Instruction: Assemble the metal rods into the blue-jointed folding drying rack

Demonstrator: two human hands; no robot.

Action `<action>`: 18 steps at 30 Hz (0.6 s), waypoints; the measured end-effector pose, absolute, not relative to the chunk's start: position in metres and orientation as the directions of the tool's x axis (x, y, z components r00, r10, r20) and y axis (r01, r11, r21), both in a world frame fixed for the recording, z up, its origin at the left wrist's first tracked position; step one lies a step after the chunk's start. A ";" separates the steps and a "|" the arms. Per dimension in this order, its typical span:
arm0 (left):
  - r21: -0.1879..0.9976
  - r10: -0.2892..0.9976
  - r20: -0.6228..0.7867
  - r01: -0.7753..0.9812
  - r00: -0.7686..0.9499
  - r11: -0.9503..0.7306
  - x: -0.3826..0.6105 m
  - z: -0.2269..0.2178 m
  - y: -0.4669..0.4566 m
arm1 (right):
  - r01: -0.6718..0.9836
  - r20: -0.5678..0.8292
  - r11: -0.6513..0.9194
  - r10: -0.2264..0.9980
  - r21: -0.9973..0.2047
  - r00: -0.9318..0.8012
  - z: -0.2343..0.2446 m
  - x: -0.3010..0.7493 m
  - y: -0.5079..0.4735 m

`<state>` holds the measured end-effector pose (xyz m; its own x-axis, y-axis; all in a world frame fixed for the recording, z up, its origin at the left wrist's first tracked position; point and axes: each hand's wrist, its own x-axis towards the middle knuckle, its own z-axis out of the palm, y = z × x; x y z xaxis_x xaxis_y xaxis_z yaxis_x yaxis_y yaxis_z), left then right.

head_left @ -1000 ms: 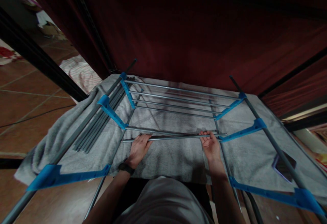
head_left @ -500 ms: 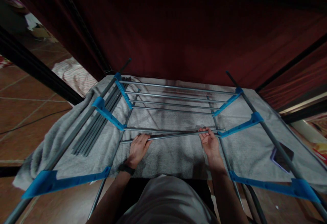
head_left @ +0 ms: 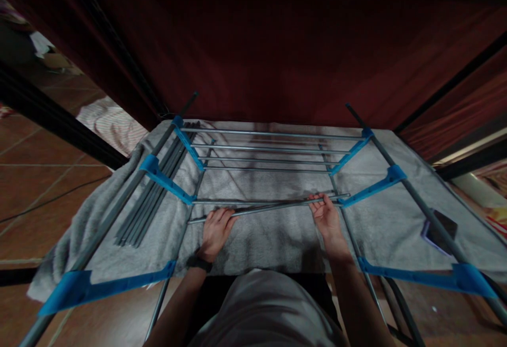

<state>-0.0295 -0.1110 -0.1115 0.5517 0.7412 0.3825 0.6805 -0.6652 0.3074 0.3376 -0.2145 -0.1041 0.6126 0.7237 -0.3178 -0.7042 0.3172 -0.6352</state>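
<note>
In the head view, the loose metal tube (head_left: 257, 209) lies across both hands, its long axis running left to right at a slant to the fixed crossbar (head_left: 225, 202): the left end is on the wearer's side of it, and the right end appears to cross just beyond. Contact between them cannot be told. The right hand (head_left: 326, 219), nearer the crossbar, is palm up, pinching the tube between thumb and loosely curled fingers. The left hand (head_left: 216, 231), on the crossbar's near side, closes over the tube from above.
</note>
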 end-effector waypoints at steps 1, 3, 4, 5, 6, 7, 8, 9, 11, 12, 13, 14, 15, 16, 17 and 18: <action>0.307 0.744 0.379 0.684 0.550 -0.662 -0.030 -0.111 -0.111 | -0.705 -0.317 0.318 0.725 -0.634 0.611 -0.104 0.338 -0.215; 0.307 0.746 0.375 0.686 0.549 -0.659 -0.030 -0.110 -0.112 | -0.708 -0.315 0.314 0.731 -0.633 0.606 -0.104 0.338 -0.216; 0.307 0.745 0.375 0.685 0.551 -0.661 -0.030 -0.110 -0.112 | -0.710 -0.315 0.310 0.735 -0.632 0.601 -0.104 0.339 -0.216; 0.307 0.744 0.376 0.683 0.553 -0.663 -0.030 -0.109 -0.112 | -0.712 -0.315 0.307 0.738 -0.631 0.597 -0.105 0.339 -0.216; 0.307 0.742 0.377 0.681 0.555 -0.665 -0.030 -0.109 -0.112 | -0.714 -0.318 0.304 0.739 -0.630 0.594 -0.105 0.339 -0.216; 0.307 0.741 0.376 0.680 0.556 -0.666 -0.030 -0.109 -0.112 | -0.715 -0.321 0.302 0.738 -0.630 0.594 -0.105 0.338 -0.216; 0.306 0.742 0.376 0.682 0.555 -0.665 -0.030 -0.109 -0.112 | -0.713 -0.324 0.303 0.732 -0.632 0.599 -0.105 0.338 -0.215; 0.305 0.744 0.375 0.684 0.553 -0.663 -0.029 -0.110 -0.112 | -0.709 -0.327 0.306 0.725 -0.636 0.606 -0.105 0.337 -0.215; 0.302 0.745 0.377 0.688 0.550 -0.660 -0.029 -0.111 -0.111 | -0.700 -0.330 0.309 0.714 -0.644 0.618 -0.104 0.336 -0.214; 0.299 0.746 0.380 0.690 0.548 -0.659 -0.029 -0.112 -0.111 | -0.696 -0.330 0.308 0.710 -0.649 0.622 -0.103 0.335 -0.213; 0.294 0.745 0.381 0.692 0.548 -0.659 -0.029 -0.113 -0.111 | -0.693 -0.331 0.308 0.707 -0.652 0.625 -0.103 0.334 -0.213; 0.289 0.744 0.382 0.694 0.548 -0.660 -0.029 -0.114 -0.111 | -0.691 -0.332 0.308 0.704 -0.654 0.628 -0.102 0.334 -0.213; 0.284 0.743 0.383 0.695 0.549 -0.661 -0.029 -0.114 -0.110 | -0.690 -0.333 0.308 0.702 -0.655 0.629 -0.101 0.333 -0.213; 0.281 0.742 0.384 0.696 0.550 -0.661 -0.029 -0.115 -0.110 | -0.689 -0.334 0.309 0.700 -0.655 0.631 -0.101 0.333 -0.213; 0.279 0.742 0.384 0.697 0.550 -0.661 -0.029 -0.115 -0.110 | -0.690 -0.335 0.309 0.699 -0.655 0.632 -0.100 0.332 -0.213; 0.280 0.743 0.382 0.698 0.550 -0.660 -0.030 -0.116 -0.110 | -0.690 -0.336 0.310 0.698 -0.654 0.632 -0.100 0.332 -0.213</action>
<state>-0.0298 -0.1098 -0.1157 0.5496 0.7432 0.3816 0.6976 -0.6596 0.2798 0.3317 -0.2127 -0.0996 0.6321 0.6983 -0.3358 -0.6902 0.3104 -0.6536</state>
